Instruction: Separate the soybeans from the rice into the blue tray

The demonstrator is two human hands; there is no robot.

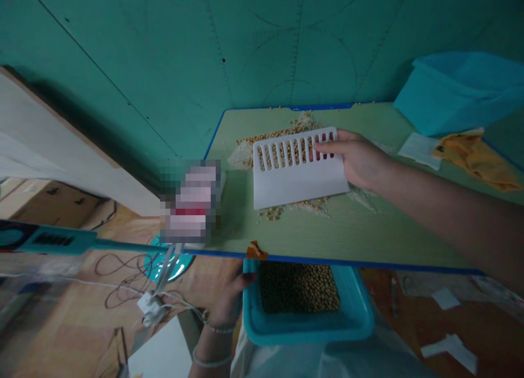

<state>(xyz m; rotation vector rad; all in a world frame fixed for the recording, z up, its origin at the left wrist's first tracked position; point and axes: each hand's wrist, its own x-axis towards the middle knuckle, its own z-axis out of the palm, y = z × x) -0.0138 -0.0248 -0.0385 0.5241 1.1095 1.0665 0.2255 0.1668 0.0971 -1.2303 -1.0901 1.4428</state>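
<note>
My right hand point(360, 157) grips the right end of a white slotted plastic board point(301, 187), its thumb across the slots. The board stands tilted over the table among loose soybeans point(278, 132) and a spread of pale grains point(241, 155). My left hand point(229, 299), somewhat blurred, is closed at the left rim of a teal plastic basin point(311, 334). This basin sits below the table's front edge, over my lap. Soybeans point(315, 288) cover its bottom, partly in shadow.
The pale green table point(393, 225) has a blue edge. A teal bin point(454, 94), an orange cloth point(478, 157) and white paper point(421, 148) are at its right. A blurred-out device point(190, 203) stands at the left. Cables and a power plug point(151, 307) lie below.
</note>
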